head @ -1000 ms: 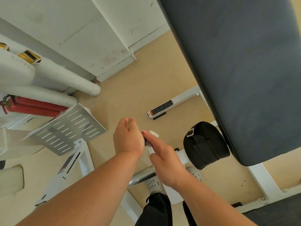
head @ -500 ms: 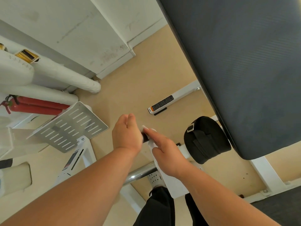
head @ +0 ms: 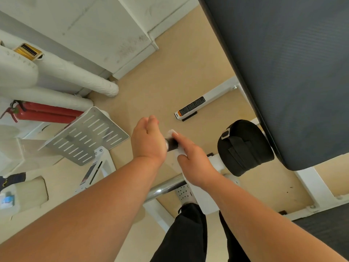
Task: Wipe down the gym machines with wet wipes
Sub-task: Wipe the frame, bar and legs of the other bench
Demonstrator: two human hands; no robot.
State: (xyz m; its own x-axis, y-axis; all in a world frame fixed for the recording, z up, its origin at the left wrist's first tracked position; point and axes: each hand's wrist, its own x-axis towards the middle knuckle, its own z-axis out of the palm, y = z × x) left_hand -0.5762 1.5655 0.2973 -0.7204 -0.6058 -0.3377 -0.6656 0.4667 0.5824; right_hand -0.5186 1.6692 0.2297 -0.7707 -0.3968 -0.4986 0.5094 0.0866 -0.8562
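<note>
My left hand [head: 148,141] is curled round the end of a short black machine handle [head: 171,144], most of which it hides. My right hand [head: 192,159] pinches a white wet wipe [head: 179,152] wrapped round the same handle, with an edge of the wipe showing past my fingertips. The handle juts from a white machine arm beside a black roller pad [head: 243,148]. A chrome bar [head: 166,187] runs under my wrists.
A large dark blue backrest pad [head: 283,72] fills the upper right. A slotted grey footplate [head: 85,137] stands at the left, a red fire extinguisher [head: 43,112] and white pipes behind it. White frame tubes cross the beige floor. My legs show below.
The right hand with the wipe has slid slightly back along the handle, baring more of the black grip. The left hand keeps its hold. The view has shifted a little.
</note>
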